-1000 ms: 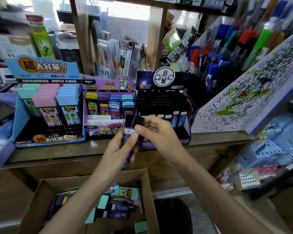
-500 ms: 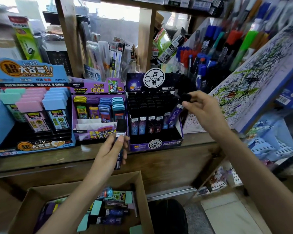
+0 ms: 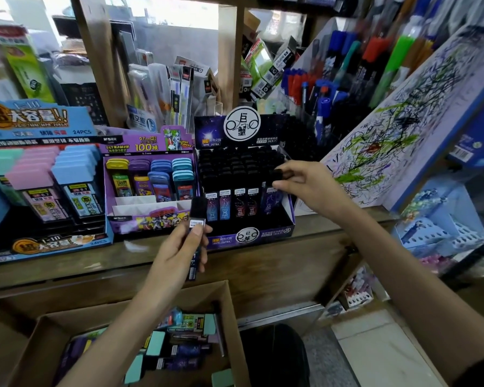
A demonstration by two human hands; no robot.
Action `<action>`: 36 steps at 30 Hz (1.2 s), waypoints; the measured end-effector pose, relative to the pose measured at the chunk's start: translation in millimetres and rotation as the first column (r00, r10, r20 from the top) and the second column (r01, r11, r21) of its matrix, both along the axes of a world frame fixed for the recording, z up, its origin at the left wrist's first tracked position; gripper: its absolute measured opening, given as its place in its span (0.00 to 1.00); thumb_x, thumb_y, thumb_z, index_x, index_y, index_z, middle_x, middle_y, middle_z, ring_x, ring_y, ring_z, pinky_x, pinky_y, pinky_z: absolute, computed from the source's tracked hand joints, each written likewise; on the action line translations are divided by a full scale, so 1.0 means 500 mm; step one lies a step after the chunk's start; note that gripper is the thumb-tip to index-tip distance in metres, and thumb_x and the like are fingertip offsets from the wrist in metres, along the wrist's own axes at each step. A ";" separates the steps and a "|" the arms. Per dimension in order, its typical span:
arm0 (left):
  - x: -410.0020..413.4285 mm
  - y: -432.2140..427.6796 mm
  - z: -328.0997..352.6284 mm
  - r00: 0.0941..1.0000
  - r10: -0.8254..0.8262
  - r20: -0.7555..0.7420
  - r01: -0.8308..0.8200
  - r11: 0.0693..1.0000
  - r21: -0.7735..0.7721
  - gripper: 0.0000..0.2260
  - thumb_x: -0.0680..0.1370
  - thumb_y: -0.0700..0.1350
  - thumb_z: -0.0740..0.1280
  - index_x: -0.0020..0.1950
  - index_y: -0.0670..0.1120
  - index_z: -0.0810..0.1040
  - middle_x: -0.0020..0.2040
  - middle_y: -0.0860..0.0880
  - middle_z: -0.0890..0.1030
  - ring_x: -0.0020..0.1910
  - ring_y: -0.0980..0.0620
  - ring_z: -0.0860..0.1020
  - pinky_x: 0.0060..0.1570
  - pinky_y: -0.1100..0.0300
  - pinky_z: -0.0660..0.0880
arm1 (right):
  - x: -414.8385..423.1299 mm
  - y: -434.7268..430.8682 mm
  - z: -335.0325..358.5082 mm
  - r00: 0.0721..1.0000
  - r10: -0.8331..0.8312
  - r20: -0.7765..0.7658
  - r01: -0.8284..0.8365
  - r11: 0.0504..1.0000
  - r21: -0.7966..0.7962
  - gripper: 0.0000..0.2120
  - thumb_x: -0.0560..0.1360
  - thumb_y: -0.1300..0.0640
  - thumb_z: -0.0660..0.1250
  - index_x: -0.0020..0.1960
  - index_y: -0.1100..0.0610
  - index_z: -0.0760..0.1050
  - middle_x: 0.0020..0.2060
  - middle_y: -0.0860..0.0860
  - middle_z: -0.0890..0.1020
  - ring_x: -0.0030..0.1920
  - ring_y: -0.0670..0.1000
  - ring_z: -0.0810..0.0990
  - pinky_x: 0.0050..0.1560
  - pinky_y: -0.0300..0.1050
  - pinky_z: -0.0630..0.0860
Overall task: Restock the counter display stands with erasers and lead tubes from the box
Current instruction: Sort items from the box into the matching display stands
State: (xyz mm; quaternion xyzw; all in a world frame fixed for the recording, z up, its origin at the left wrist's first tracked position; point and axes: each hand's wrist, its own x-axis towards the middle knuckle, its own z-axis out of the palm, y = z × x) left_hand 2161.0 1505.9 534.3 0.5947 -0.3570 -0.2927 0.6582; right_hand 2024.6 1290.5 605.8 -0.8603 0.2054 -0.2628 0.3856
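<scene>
My left hand point(image 3: 179, 252) grips a black-capped lead tube point(image 3: 196, 219) upright in front of the counter edge. My right hand point(image 3: 305, 182) pinches the black cap of another lead tube point(image 3: 269, 199), which stands in the right front slot of the dark purple display stand point(image 3: 252, 236). That stand holds several rows of black-capped tubes. Left of it sit a purple stand point(image 3: 148, 219) with coloured lead cases and a blue stand point(image 3: 48, 244) with pastel-capped cases. The open cardboard box point(image 3: 235, 325) below the counter holds several lead tubes and mint-capped cases.
The wooden counter point(image 3: 263, 263) carries the three stands. A scribbled test pad point(image 3: 403, 129) leans at the right beside racks of pens point(image 3: 324, 88). Blue baskets point(image 3: 436, 233) sit lower right. A black round object point(image 3: 274, 356) stands on the floor beside the box.
My right hand carried its tube from in front of my left hand to the dark stand and lowered it into the right front slot. My left hand stayed with its tube.
</scene>
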 end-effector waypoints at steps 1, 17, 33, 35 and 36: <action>-0.002 -0.001 0.000 1.000 -0.002 -0.003 0.002 1.000 -0.004 0.11 0.77 0.50 0.58 0.50 0.46 0.77 0.37 0.51 0.74 0.32 0.58 0.74 0.30 0.64 0.74 | 0.003 -0.002 -0.007 0.999 -0.039 0.002 0.039 0.999 0.021 0.08 0.73 0.61 0.70 0.45 0.49 0.76 0.41 0.45 0.80 0.43 0.44 0.81 0.46 0.33 0.76; -0.051 -0.045 0.048 0.991 -0.090 0.099 0.097 0.993 -0.071 0.11 0.77 0.50 0.57 0.49 0.47 0.76 0.36 0.52 0.74 0.31 0.57 0.73 0.30 0.64 0.72 | -0.023 0.081 0.029 0.995 -0.095 0.022 0.094 0.995 0.029 0.08 0.77 0.51 0.64 0.47 0.53 0.80 0.39 0.46 0.84 0.41 0.43 0.82 0.43 0.38 0.77; -0.030 -0.187 0.144 0.307 0.116 0.945 -0.086 0.992 -0.093 0.14 0.77 0.44 0.67 0.63 0.44 0.76 0.57 0.47 0.76 0.56 0.46 0.71 0.55 0.53 0.67 | -0.094 0.014 0.081 0.911 -0.190 0.365 0.157 0.980 0.119 0.11 0.72 0.64 0.70 0.44 0.48 0.80 0.37 0.42 0.83 0.39 0.41 0.80 0.42 0.34 0.76; -0.026 -0.216 0.148 0.199 0.068 0.978 -0.088 0.995 -0.051 0.15 0.77 0.45 0.66 0.64 0.46 0.76 0.60 0.48 0.76 0.59 0.46 0.71 0.56 0.54 0.65 | -0.083 0.001 0.068 0.925 -0.193 0.327 0.177 0.981 0.077 0.10 0.72 0.64 0.70 0.45 0.49 0.79 0.38 0.42 0.82 0.38 0.39 0.80 0.41 0.31 0.75; -0.025 -0.227 0.145 0.149 0.033 0.988 -0.092 0.996 -0.019 0.15 0.78 0.46 0.65 0.65 0.47 0.76 0.61 0.49 0.75 0.61 0.46 0.70 0.58 0.54 0.63 | -0.076 -0.002 0.059 0.928 -0.191 0.318 0.179 0.981 0.068 0.10 0.72 0.65 0.70 0.45 0.51 0.79 0.38 0.43 0.82 0.37 0.38 0.80 0.40 0.30 0.74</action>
